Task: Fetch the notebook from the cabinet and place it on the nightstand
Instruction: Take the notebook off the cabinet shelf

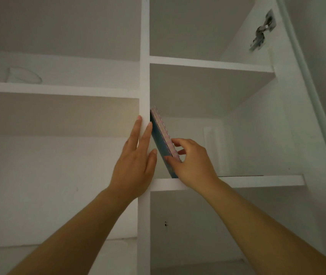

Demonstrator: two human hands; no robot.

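Observation:
A spiral-bound notebook (161,135) with a blue cover stands tilted on a shelf (257,180) of the white cabinet, its top leaning against the central divider (144,80). My right hand (192,163) pinches the notebook's lower part, thumb on the blue cover and fingers on the spiral side. My left hand (136,157) lies flat with fingers spread on the front edge of the divider, just left of the notebook, and holds nothing.
A clear glass bowl (24,75) sits on the upper left shelf. A pale translucent container (213,139) stands at the back of the notebook's shelf. The open cabinet door with a metal hinge (262,30) is at the right.

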